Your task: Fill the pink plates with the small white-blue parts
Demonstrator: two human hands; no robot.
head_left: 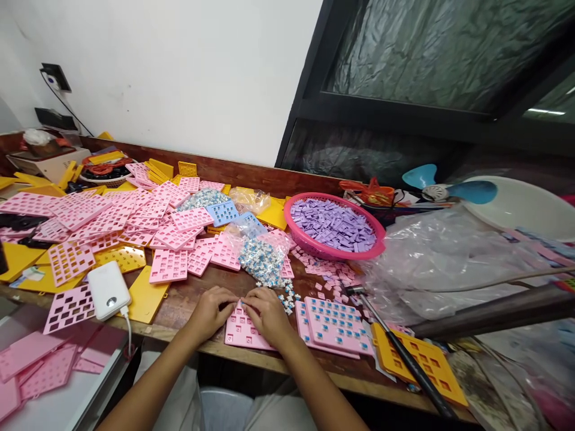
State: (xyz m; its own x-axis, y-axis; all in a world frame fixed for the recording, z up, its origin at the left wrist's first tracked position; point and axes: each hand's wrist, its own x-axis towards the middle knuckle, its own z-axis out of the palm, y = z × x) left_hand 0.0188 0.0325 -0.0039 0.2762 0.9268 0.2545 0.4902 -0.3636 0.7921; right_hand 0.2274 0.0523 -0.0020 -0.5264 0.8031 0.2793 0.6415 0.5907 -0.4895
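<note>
My left hand (211, 311) and my right hand (268, 312) meet over a pink perforated plate (241, 333) lying at the front edge of the wooden table (188, 299). Both hands have fingers curled and pinched together at the plate's top edge; what they pinch is too small to make out. Loose small blue-and-white pieces (287, 297) lie just right of my right hand, spilling from a clear bag (260, 257). A pink plate filled with blue pieces (336, 326) sits to the right.
Heaps of pink plates (135, 221) and yellow plates (144, 296) cover the left of the table. A white power bank (108, 290) lies front left. A pink basket of purple pieces (335, 226), plastic bags (431, 263), a black rod (404, 353) and a fan (449, 191) stand right.
</note>
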